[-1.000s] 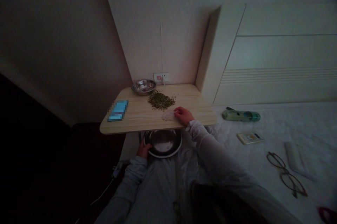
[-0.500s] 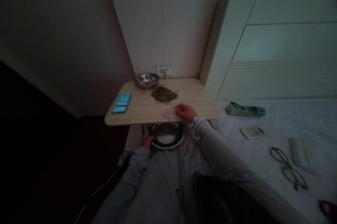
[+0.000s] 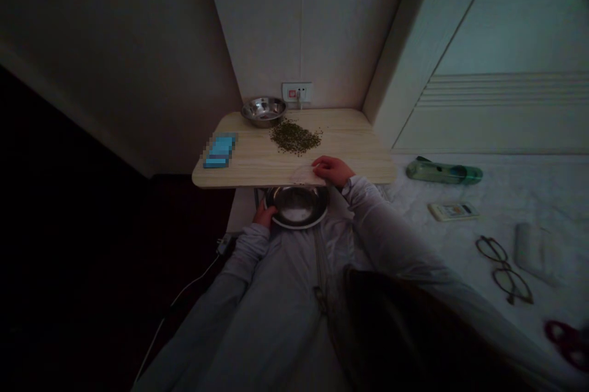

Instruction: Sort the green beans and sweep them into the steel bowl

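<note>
My left hand [image 3: 264, 215] grips the left rim of a shiny metal bowl [image 3: 297, 207], held just below the front edge of a small light-wood table [image 3: 253, 165]. Above that bowl, my right hand [image 3: 335, 171] pinches a thin, pale, translucent round piece [image 3: 302, 175], possibly plastic, lying against the tabletop at its front edge. A few dark specks show by its near side. Farther back on the wood lies a loose spread of small green-brown grains [image 3: 294, 136], like mung beans, apart from both hands.
A second metal bowl [image 3: 257, 122] stands at the table's back left, with a blurred blue phone-like screen [image 3: 219, 151] nearer me. On the bed to the right are a green bottle-like item [image 3: 444, 172], a phone [image 3: 453, 211], glasses [image 3: 504, 270] and red-handled scissors [image 3: 568, 343]. A white cable [image 3: 188, 284] hangs at left.
My view has tilted, so the table and everything on it sit higher in the picture. Both hands keep their holds, with little visible movement relative to the table.
</note>
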Action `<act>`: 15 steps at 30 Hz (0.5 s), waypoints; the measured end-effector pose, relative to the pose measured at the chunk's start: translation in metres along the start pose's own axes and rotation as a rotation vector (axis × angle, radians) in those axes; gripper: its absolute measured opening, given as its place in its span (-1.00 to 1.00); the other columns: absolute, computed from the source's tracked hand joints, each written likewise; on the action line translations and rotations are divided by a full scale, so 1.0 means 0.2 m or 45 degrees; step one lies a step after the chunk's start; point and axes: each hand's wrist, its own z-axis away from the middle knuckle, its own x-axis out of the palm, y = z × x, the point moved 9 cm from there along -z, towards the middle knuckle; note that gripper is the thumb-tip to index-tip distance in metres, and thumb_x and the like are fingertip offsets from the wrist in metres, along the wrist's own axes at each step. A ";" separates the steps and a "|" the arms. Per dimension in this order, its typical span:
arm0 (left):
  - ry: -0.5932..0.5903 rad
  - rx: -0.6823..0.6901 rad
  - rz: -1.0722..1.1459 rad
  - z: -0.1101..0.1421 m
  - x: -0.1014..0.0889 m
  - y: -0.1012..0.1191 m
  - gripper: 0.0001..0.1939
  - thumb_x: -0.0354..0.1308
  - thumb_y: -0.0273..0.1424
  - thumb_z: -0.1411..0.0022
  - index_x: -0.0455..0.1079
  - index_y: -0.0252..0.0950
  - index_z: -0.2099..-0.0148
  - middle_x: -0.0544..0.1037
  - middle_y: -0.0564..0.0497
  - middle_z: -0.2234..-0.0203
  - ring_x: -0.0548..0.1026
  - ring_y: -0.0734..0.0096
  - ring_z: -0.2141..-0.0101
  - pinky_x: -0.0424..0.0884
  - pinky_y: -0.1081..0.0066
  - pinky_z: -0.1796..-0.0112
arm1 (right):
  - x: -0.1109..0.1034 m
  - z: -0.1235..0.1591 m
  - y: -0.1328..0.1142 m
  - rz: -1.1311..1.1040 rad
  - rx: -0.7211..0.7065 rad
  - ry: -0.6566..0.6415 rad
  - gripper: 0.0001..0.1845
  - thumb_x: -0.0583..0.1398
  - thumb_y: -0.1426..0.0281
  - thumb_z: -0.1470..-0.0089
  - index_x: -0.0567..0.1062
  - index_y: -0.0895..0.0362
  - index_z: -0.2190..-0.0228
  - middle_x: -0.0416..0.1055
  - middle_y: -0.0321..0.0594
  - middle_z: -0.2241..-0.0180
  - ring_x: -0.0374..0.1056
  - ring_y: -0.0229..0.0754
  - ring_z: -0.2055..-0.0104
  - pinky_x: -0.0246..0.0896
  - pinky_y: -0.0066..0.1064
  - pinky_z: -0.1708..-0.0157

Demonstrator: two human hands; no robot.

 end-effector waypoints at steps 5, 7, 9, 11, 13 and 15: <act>-0.054 0.023 0.045 -0.04 0.01 -0.01 -0.45 0.11 -0.55 0.36 0.38 -0.34 0.16 0.46 0.09 0.59 0.41 0.37 0.50 0.34 0.40 0.44 | 0.03 0.00 -0.01 -0.115 -0.005 -0.100 -0.70 0.20 0.31 0.29 0.41 0.19 0.41 0.34 -0.39 0.61 0.21 -0.37 0.54 0.07 -0.51 0.48; -0.070 0.008 0.070 -0.03 0.02 0.00 -0.45 0.10 -0.55 0.37 0.38 -0.34 0.17 0.45 0.10 0.61 0.40 0.38 0.53 0.33 0.40 0.46 | 0.03 0.00 -0.02 -0.190 0.012 -0.112 -0.69 0.21 0.30 0.31 0.40 0.19 0.42 0.33 -0.40 0.63 0.19 -0.37 0.56 0.05 -0.52 0.51; -0.084 0.011 0.095 -0.02 0.02 0.01 -0.46 0.09 -0.55 0.37 0.37 -0.32 0.18 0.45 0.11 0.61 0.40 0.39 0.53 0.32 0.40 0.47 | 0.02 0.00 -0.01 -0.250 0.039 -0.074 -0.68 0.21 0.29 0.32 0.39 0.19 0.43 0.32 -0.40 0.64 0.17 -0.37 0.58 0.04 -0.52 0.53; -0.088 0.022 0.085 0.00 0.02 0.02 -0.51 0.10 -0.55 0.37 0.37 -0.32 0.22 0.44 0.12 0.62 0.39 0.40 0.53 0.31 0.42 0.46 | -0.02 -0.01 -0.01 -0.269 0.053 0.022 -0.68 0.19 0.29 0.30 0.39 0.18 0.41 0.33 -0.39 0.63 0.16 -0.38 0.59 0.05 -0.51 0.54; -0.076 0.017 0.053 0.00 0.01 0.02 -0.55 0.10 -0.55 0.37 0.37 -0.33 0.26 0.43 0.12 0.63 0.37 0.41 0.54 0.29 0.43 0.48 | -0.09 -0.01 0.00 -0.241 0.053 0.194 -0.68 0.16 0.28 0.24 0.38 0.18 0.37 0.35 -0.37 0.59 0.17 -0.37 0.59 0.07 -0.50 0.53; -0.059 0.007 0.027 -0.01 0.00 0.01 -0.54 0.10 -0.54 0.36 0.37 -0.33 0.25 0.43 0.12 0.64 0.36 0.42 0.55 0.28 0.44 0.49 | -0.18 0.00 0.03 -0.154 0.074 0.402 -0.68 0.11 0.28 0.17 0.38 0.17 0.32 0.38 -0.34 0.55 0.20 -0.36 0.56 0.12 -0.48 0.49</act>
